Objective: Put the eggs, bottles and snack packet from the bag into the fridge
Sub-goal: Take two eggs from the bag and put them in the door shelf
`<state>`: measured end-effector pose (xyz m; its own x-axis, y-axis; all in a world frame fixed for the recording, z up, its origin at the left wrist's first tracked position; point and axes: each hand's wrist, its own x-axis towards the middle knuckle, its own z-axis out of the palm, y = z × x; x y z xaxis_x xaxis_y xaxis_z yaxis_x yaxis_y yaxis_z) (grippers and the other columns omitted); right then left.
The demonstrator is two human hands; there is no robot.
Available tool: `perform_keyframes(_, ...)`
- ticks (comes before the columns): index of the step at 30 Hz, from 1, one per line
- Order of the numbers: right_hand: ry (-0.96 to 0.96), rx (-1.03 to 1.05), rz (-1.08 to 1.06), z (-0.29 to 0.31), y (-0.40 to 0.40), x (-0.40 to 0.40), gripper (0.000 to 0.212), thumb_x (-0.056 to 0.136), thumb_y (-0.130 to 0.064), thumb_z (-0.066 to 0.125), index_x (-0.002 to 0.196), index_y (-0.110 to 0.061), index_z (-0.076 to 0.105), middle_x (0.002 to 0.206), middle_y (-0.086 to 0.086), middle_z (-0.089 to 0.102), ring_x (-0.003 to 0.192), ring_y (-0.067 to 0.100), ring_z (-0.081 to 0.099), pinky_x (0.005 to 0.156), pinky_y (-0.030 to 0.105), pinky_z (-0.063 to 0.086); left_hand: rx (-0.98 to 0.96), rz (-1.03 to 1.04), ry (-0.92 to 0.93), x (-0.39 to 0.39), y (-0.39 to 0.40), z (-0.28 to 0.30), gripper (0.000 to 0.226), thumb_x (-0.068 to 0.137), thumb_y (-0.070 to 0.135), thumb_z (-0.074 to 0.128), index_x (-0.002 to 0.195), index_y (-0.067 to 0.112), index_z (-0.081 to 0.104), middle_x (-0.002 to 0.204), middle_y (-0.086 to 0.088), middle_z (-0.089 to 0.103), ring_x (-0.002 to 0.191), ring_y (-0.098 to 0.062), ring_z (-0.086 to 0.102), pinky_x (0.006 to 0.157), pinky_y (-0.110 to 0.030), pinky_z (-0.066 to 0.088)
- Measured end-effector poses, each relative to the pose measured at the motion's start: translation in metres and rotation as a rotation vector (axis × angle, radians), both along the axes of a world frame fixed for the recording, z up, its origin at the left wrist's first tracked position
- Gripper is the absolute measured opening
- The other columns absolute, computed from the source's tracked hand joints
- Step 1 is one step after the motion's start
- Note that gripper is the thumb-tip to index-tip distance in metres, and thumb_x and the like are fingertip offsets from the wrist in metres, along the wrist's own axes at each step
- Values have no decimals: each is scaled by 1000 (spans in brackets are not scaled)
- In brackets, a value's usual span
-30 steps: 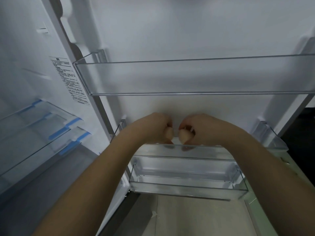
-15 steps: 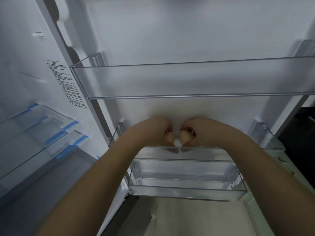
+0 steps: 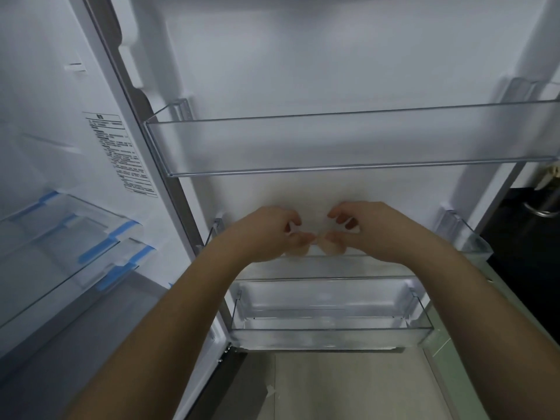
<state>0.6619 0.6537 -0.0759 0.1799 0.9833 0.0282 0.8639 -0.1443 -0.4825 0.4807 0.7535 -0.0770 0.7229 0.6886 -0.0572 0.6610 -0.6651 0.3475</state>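
Reaching into the open fridge door, both arms are stretching forward in the head view, the only one there is. The left hand (image 3: pixel 269 231) and the right hand (image 3: pixel 366 230) are hovering close together just above the middle door shelf (image 3: pixel 303 268), fingers loosely curled and parted, neither one gripping anything. Two pale eggs are sitting side by side in that shelf directly beneath the fingertips: the left egg (image 3: pixel 298 250) and the right egg (image 3: pixel 331 248); whether the thumbs are touching them is too blurred to tell. The upper door shelf (image 3: pixel 348 144) and the lower door shelf (image 3: pixel 330 313) are showing nothing inside. To the left, the glass shelves (image 3: pixel 69 237) of the main compartment are also looking bare.

Judging from this, the task is looking to be at an early stage. The eggs seen here are resting in the door, which counts as the first item class placed, assuming no more remain. No bottles or snack packet are appearing anywhere in the fridge, and the bag is out of sight, so those are presumably waiting to be fetched.
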Motion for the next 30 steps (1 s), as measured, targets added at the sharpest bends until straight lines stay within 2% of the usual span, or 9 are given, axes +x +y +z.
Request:
perform_keyframes(3,-37,30,-45,1,-5,-7,43,88,-46,60,126,-25,56,113,-5,60,97,13,55,80,25,41,68,-1,-59,-9,-6,-2,49,91,53,53,128,22,54,113,1,58,94,-13,52,77,-25,40)
perform_keyframes(8,-140,87,-125,-1,-16,-23,41,93,-42,54,129,-23,55,125,3,60,112,20,55,91,32,43,202,-11,-134,-27,-12,-7,48,94,53,49,132,24,50,128,1,54,109,-16,54,89,-29,45)
perform_keyframes(11,-176,94,-140,-6,-23,-34,47,94,-43,51,136,-22,48,133,4,55,117,23,52,95,34,41,288,-48,-163,-33,-14,-12,47,95,50,46,134,24,49,136,1,50,117,-18,50,92,-34,44)
perform_keyframes(14,-226,120,-166,-13,-32,-43,56,95,-45,48,144,-20,38,143,6,47,124,27,47,100,37,38,366,-97,-169,-36,-18,-21,44,98,44,44,137,25,48,144,-1,44,127,-21,42,96,-36,39)
perform_keyframes(19,-375,123,-202,-26,-50,-49,60,96,-51,40,146,-19,36,150,5,41,136,23,36,109,34,26,454,-108,-132,-37,-36,-32,50,99,48,35,143,26,41,155,-5,32,140,-24,29,110,-40,26)
perform_keyframes(22,-441,117,-245,-30,-66,-50,64,95,-59,27,147,-21,36,152,7,38,138,25,34,112,38,25,489,-105,-78,-36,-50,-32,57,98,54,27,150,29,27,161,-4,18,147,-23,15,117,-39,9)
perform_keyframes(25,-500,157,-302,-33,-84,-51,72,91,-61,12,144,-22,41,150,9,41,138,31,35,112,47,26,527,-101,-55,-36,-67,-34,63,97,61,21,152,32,17,163,-3,5,149,-24,1,115,-38,-7)
perform_keyframes(27,-531,144,-319,-35,-98,-51,70,93,-59,13,143,-22,43,150,8,42,139,32,35,113,49,26,546,-91,-40,-35,-83,-36,67,94,64,11,152,32,15,163,-4,6,149,-25,1,116,-39,-8)
perform_keyframes(30,-556,119,-330,-40,-122,-49,66,95,-58,16,141,-21,47,146,9,47,136,33,40,111,52,29,570,-103,-33,-27,-110,-38,70,92,64,6,152,30,20,162,-5,14,149,-26,7,119,-45,0)
